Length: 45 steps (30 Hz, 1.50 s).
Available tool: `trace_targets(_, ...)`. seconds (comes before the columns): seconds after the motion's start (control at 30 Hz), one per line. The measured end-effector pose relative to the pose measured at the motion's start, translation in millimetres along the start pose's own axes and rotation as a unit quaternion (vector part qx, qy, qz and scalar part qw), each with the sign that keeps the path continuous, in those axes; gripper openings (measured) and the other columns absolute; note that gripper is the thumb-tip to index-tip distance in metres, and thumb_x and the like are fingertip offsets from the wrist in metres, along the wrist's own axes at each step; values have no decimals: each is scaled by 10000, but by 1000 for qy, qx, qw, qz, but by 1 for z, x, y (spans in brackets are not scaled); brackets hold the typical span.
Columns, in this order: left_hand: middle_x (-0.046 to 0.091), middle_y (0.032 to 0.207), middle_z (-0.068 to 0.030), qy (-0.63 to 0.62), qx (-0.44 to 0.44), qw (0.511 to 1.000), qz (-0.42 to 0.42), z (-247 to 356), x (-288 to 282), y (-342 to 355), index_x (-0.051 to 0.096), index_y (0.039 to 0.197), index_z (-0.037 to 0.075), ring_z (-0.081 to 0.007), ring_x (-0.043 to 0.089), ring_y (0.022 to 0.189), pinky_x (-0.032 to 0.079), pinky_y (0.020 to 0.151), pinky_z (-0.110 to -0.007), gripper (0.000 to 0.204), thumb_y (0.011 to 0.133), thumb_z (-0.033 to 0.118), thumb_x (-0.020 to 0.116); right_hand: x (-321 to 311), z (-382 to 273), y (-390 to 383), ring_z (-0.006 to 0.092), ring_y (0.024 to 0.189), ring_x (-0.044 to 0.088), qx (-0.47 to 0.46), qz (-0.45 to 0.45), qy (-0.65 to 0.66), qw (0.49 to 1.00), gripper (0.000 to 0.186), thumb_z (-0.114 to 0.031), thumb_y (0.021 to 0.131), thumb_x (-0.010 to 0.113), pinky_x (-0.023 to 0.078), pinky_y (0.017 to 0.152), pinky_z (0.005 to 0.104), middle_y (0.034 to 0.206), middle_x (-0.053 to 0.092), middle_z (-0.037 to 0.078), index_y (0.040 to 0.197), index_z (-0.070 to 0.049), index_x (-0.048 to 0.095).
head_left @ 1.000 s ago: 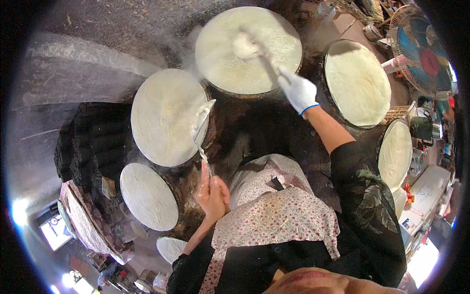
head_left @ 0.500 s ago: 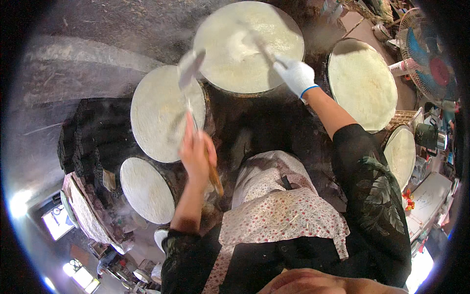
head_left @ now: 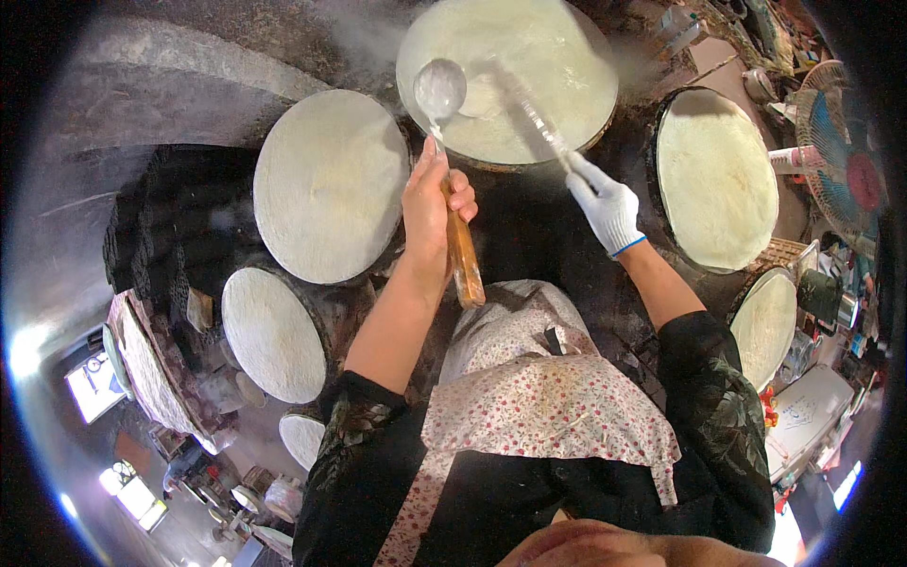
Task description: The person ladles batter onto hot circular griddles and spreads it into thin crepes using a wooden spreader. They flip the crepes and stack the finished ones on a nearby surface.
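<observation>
My bare left hand (head_left: pixel 435 208) is wrapped round the brown handle of a ladle (head_left: pixel 440 90). The ladle's round, white-coated bowl sits over the near left edge of the large far griddle. A white glove with a blue cuff covers my right hand (head_left: pixel 607 210), which is closed on a long, flat spreading tool (head_left: pixel 537 121). Its far end is blurred and reaches over the pale batter sheet (head_left: pixel 576 85) on that same griddle. A whiter patch of batter shows beside the tool's far end. To the left, nearest my left hand, lies another round pale sheet (head_left: pixel 326 184).
More round sheets lie on griddles at the right (head_left: pixel 716 180), far right (head_left: pixel 763 317) and lower left (head_left: pixel 274 333). A blue-bladed fan (head_left: pixel 836 151) stands at the right rim. Steam rises by the far griddle. My floral apron (head_left: pixel 548 406) is below my hands.
The ladle has moved right, from above the left griddle to the edge of the far one. My right hand has drawn slightly nearer and to the right with the tool. The view has shifted.
</observation>
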<state>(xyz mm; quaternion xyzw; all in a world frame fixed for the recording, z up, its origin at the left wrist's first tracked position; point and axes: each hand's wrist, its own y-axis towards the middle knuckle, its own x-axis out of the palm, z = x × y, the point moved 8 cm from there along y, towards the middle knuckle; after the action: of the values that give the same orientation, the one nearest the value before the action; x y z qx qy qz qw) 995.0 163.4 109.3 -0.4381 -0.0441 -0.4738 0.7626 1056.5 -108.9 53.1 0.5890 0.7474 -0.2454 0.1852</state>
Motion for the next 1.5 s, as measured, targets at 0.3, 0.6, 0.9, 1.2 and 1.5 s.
trace_targets(0.3, 446, 721, 8, -361, -152, 920, -23, -28, 17, -9, 486, 1068, 120, -94, 461, 563, 481, 546, -257, 66, 1100, 177, 499, 43, -32, -3, 89, 626, 616, 151, -177, 126, 964, 425, -300, 1011, 700, 514, 603, 263, 828, 718, -24, 1420, -190, 685)
trace_targets(0.6, 396, 612, -4, -484, -128, 836, -227, 41, 21, -90, 422, 789, 71, -115, 439, 428, 449, 378, -257, 382, 1147, 195, 376, -32, -59, -15, 22, 484, 403, 126, 20, 278, 952, 439, -243, 1049, 649, 312, 422, 202, 712, 605, -40, 1452, -67, 637)
trace_targets(0.9, 382, 597, 20, -456, -154, 854, -197, 21, 15, -82, 492, 876, 62, -94, 401, 425, 457, 393, -234, 316, 1142, 208, 405, 24, -15, -86, 119, 816, 680, 115, -59, 180, 975, 530, -138, 963, 704, 560, 782, 255, 1068, 767, 42, 1486, -131, 620)
trace_targets(1.2, 418, 745, 12, -422, -155, 873, -187, -5, 0, -93, 530, 1413, 102, -35, 412, 459, 461, 384, -202, 311, 1152, 176, 379, 39, 17, -107, 188, 462, 606, 257, -157, 534, 790, 504, -310, 1046, 620, 480, 370, 320, 703, 662, 113, 1485, -83, 521)
trace_targets(1.5, 415, 743, 14, -436, -153, 871, -166, -4, -24, -118, 537, 1419, 122, -49, 398, 459, 447, 393, -223, 311, 1150, 172, 389, -11, 64, -102, 173, 427, 557, 300, 35, 378, 875, 494, -224, 1033, 640, 460, 362, 327, 669, 638, 92, 1500, -92, 550)
